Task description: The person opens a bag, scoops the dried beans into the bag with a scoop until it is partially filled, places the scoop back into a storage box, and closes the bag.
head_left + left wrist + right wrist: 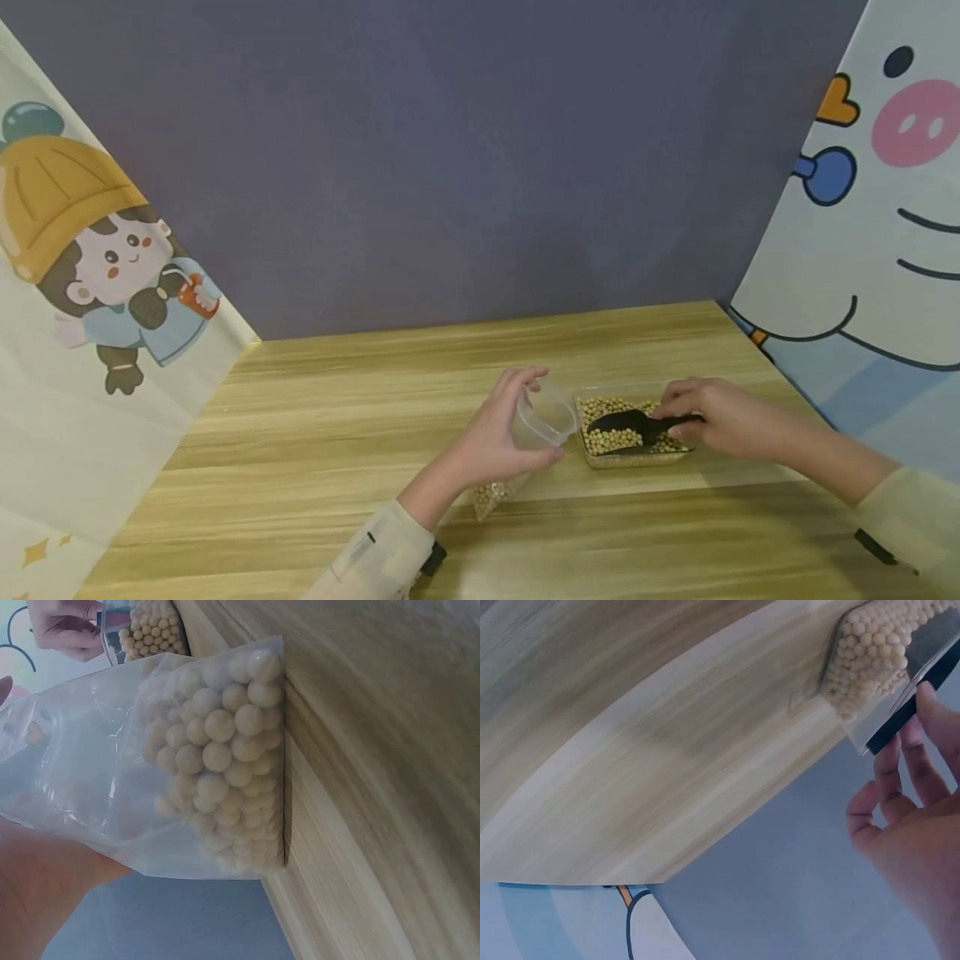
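Artwork (138,321) of a figure in a yellow hat covered the wall at far left, beside the wood-grained bench (315,467). Nearer the middle, the left hand (491,442) held a clear bag (534,429), thumb on the near side and fingers on the far side, spread wide around its mouth; that hold probably kept the soft plastic from folding in. Pale round beans (217,742) filled the bag's lower part, their weight likely helping to keep it stretched. Its bottom edge came close to the bench, though whether it rested there could not be told. The mouth stood just beside a clear tub (637,460), presumably set near to keep the gap between them small. The tub sat on the bench, holding similar beans, with a black scoop (651,427) in it and beans lying between the scoop's side edges. Farther right, the right hand (731,421) pinched the scoop's handle between thumb and fingers, at least one finger curled free of it; gripping there seemed to keep the hand out of the contents.
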Demonstrator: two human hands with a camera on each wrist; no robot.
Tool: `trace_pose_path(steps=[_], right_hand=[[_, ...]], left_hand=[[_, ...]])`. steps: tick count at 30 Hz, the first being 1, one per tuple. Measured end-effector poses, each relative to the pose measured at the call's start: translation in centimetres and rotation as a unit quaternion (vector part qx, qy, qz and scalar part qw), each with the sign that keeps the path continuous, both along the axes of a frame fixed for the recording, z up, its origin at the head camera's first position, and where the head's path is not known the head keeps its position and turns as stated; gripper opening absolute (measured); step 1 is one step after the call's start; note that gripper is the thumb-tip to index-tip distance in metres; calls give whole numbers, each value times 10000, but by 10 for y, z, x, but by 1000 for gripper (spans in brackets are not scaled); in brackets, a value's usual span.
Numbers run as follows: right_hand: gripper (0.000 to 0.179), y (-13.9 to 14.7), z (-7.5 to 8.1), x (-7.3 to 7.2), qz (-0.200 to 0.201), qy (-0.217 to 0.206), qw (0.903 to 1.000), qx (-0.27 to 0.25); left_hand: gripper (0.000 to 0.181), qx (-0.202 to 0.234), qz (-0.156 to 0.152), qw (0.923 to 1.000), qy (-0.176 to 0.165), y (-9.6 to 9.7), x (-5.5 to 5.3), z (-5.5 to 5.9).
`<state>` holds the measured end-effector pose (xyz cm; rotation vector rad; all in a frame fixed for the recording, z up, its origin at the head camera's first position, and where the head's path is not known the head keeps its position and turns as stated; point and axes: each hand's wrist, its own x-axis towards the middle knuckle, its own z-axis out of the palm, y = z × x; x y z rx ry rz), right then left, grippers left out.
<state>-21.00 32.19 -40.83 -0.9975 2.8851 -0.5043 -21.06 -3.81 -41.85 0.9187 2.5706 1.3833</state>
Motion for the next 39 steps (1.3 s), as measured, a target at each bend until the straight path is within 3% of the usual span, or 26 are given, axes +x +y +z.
trace_pose_path(steps=[5,8,14,18,21,24,27,39], right_hand=[[31,-2,1,0,91,268,9996,42],[31,-3,5,0,268,687,9972,132],[33,-11,14,2,484,1603,9821,863],[34,-15,18,4,517,1805,9731,1333],[33,-12,15,4,554,1618,9791,1099],[31,-8,6,4,468,1048,9915,609],[29,-4,-2,4,241,584,9978,176],[28,-3,-8,4,-132,231,9994,-240]], left_hand=[[103,-26,-27,10000,68,-1,0,0],[102,-48,-36,9999,108,0,-1,0],[103,-66,1,9999,90,-1,0,2],[103,-54,19,10000,55,-1,1,2],[103,-69,21,10000,43,-1,2,3],[103,-87,6,10000,41,-1,2,3],[103,-89,-25,9999,63,-1,2,2],[102,-130,-40,9998,136,0,1,2]])
